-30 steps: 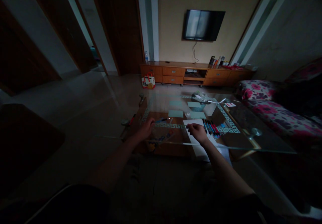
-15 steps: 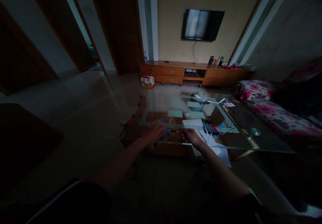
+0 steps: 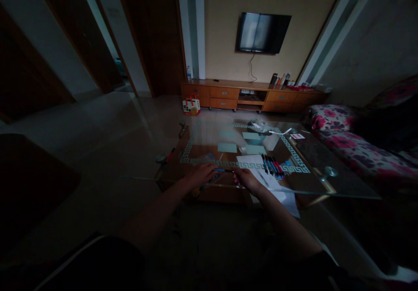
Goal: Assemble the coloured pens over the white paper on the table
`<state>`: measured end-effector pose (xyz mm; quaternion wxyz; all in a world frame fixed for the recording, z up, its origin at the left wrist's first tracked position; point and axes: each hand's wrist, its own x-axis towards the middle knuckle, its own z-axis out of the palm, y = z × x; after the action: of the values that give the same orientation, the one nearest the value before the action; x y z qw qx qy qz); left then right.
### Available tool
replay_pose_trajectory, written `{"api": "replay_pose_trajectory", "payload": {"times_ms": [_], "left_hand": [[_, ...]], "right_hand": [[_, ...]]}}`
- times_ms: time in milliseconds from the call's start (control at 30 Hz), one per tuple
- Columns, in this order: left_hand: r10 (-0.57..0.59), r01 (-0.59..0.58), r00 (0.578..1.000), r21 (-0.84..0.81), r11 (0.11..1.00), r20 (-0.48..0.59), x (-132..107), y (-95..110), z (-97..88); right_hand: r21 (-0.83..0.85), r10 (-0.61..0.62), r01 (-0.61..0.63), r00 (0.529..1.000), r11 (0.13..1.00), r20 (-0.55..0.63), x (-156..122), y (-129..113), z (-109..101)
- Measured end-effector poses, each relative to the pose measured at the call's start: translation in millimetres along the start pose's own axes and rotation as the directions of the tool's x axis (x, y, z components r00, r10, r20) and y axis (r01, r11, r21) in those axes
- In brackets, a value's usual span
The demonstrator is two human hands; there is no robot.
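Observation:
Above the near edge of the glass table, a blue-and-black pen [image 3: 224, 170] lies level between my two hands. My left hand [image 3: 204, 173] is closed around its left end. At its right end, which looks black, the fingers of my right hand [image 3: 244, 179] are closed and meet the pen. Whether a separate cap sits there is too small to tell. To the right, several pens [image 3: 272, 165] with black, blue and red parts lie side by side, near white paper sheets [image 3: 250, 159]. Another slim pen-like item [image 3: 263, 178] rests on the paper.
The glass table [image 3: 209, 130] carries a teal basket [image 3: 254, 139] holding plastic bags, and a red-and-white card [image 3: 297, 136]. A red-and-black pen-like item [image 3: 170, 155] shows at its left side. A flowered sofa [image 3: 362, 145] stands right; a TV cabinet [image 3: 225, 93] stands behind.
My right hand has moved slightly left and now meets the pen's right end, where a gap showed before. That end now looks black and thicker. My left hand stays almost in place.

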<state>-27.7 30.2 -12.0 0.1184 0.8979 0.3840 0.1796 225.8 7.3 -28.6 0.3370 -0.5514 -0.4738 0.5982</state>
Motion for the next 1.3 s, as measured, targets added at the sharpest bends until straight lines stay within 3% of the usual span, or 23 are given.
{"api": "replay_pose_trajectory", "payload": {"times_ms": [533,1300], "left_hand": [[-0.067,0.064,0.997,0.066,0.996,0.038,-1.6,1.2,-3.2],[-0.103,0.094,0.992,0.114,0.989,0.078,-1.2,-0.7,-5.7]], "right_hand": [[0.05,-0.108,0.106,0.994,0.993,0.025,-1.0,1.2,1.8],[-0.053,-0.174,0.177,0.983,0.983,0.058,-3.4,-1.3,3.6]]}}
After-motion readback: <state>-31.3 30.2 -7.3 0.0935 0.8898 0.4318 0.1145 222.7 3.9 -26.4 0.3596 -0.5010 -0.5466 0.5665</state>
